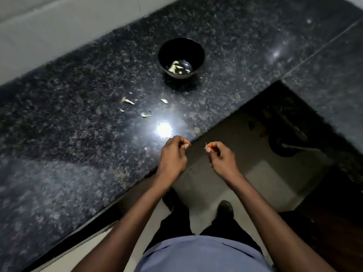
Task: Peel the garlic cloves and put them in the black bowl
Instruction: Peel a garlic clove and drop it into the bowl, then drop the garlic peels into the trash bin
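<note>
- Right now my left hand (172, 154) curls its fingers around something too small to make out, at the tabletop (68, 134) edge.
- My right hand (220, 157) pinches a thin pale wisp of garlic skin (205, 147).
- Pale peeled cloves (176, 67) lie in the black bowl (181, 48); papery peels (128, 101) scatter nearer me.

Black bowl (181, 55) at upper centre, pale yellowish-white garlic cloves (177, 67) inside. Dark speckled grey-and-black granite pattern across the surface (78, 114), bright white glare at centre. Pale cream peel scraps (127, 100) left of centre. Light blue shirt (202, 256) at the bottom edge.
</note>
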